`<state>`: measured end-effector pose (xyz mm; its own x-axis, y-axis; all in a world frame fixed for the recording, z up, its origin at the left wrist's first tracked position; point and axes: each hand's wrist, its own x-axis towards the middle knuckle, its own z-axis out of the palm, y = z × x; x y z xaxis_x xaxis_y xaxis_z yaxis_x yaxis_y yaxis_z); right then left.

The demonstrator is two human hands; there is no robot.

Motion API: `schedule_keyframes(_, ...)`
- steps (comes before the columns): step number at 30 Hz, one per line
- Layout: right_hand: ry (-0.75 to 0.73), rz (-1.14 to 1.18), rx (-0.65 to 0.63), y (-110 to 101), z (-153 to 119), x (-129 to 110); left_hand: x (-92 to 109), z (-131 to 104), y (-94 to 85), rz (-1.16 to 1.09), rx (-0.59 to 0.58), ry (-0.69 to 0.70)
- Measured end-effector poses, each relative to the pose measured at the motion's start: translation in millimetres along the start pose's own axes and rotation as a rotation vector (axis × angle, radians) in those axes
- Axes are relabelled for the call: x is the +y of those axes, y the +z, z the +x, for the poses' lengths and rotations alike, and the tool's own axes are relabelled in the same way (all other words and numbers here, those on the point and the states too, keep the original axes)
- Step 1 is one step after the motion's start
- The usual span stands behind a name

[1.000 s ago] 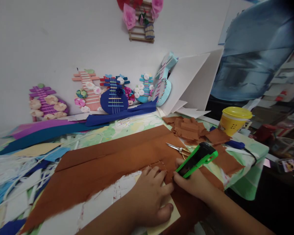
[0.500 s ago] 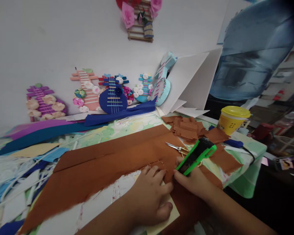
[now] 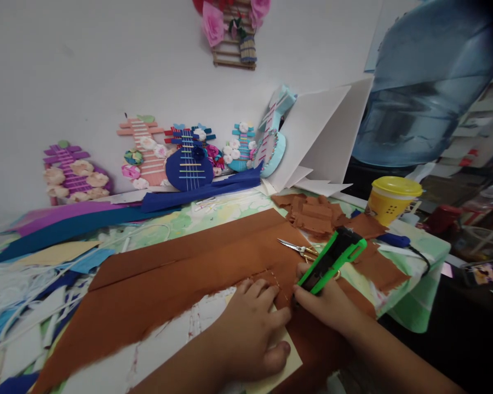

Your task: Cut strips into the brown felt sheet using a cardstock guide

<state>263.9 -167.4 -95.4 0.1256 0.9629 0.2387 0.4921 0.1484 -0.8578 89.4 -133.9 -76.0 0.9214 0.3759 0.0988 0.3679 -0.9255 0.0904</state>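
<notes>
My right hand (image 3: 325, 302) grips a green and black utility knife (image 3: 332, 260), its lower end down at the brown crepe paper (image 3: 189, 273). The blade tip is hidden by my fingers. My left hand (image 3: 257, 323) lies with fingers apart, pressing on a pale cream card (image 3: 285, 364) on top of the brown paper. A dashed line of small cuts or marks runs in the paper just beyond my left fingertips. Gold-handled scissors (image 3: 298, 247) rest on the paper, partly behind the knife.
Torn brown paper scraps (image 3: 314, 216) lie at the back right, near a yellow-lidded tub (image 3: 394, 200) and a blue-handled tool (image 3: 394, 239). Paper-craft instruments (image 3: 189, 167) lean on the wall. White boards (image 3: 320, 126) stand beside a large water bottle (image 3: 423, 93). Strips and cords clutter the left.
My right hand and the knife have shifted slightly to the right, and more of the dashed line shows. My left hand stays in place on the card.
</notes>
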Motion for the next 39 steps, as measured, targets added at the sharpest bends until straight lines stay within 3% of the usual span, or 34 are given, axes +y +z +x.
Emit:
schedule_keyframes(8, -0.032, -0.025, 0.032, -0.9, 2.3, -0.5, -0.6, 0.1, -1.3, 0.0, 0.003, -0.002)
schedule_keyframes(17, 0.018, -0.062, -0.053, 3.2, -2.5, -1.1, -0.1, 1.0, -2.6, -0.011, -0.003, -0.01)
schedule_keyframes(24, 0.045, 0.052, -0.005, -1.8, 1.3, 0.5, -0.1, 0.4, -3.3, -0.013, -0.011, -0.004)
schedule_keyframes(31, 0.032, -0.064, -0.048, 3.3, -3.3, -5.0, 0.6, 0.7, -1.7, 0.001, -0.021, -0.021)
schedule_keyframes(39, 0.035, 0.049, -0.029, 1.0, 0.5, 1.3, 0.3, -0.4, -2.0, 0.011, -0.013, -0.005)
